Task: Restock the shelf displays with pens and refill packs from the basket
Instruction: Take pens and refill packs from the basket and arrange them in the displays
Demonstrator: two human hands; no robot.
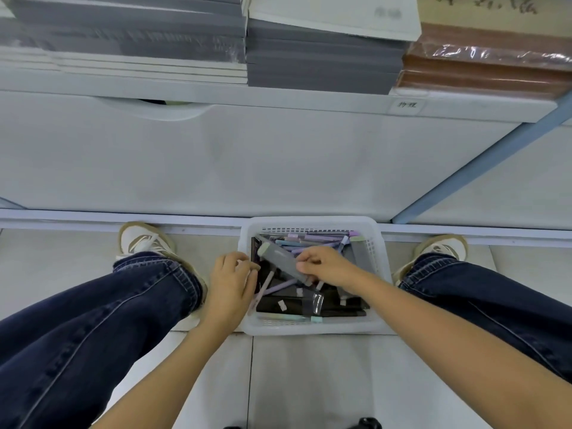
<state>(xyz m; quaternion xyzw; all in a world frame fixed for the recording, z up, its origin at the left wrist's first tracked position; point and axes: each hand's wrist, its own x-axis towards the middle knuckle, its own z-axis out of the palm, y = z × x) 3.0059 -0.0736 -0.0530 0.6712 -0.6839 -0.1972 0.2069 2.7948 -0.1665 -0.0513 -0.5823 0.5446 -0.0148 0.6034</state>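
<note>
White plastic basket (pixel 309 328) sits on the floor (pixel 309 382) btwn 2 shoes (pixel 145 239), just below the shelf (pixel 278 97), packed w/ pens (pixel 318 243) and dark refill packs (pixel 288 301). Right hand (pixel 325 264) pinches a grey pack (pixel 280 261) tilted over the pile. Left hand (pixel 230 283) is curled at the basket's left rim by a pale pen (pixel 263 289); can't tell if it grips it.

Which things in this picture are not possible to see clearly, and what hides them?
Head view:
1. Shelf label: writing too small and blurred.
2. Left hand: its back hides whether the fingers hold anything.
3. Basket: lower items hidden under the right hand and the grey pack it pinches.
4. Book stacks: cut off by the top edge.
</note>
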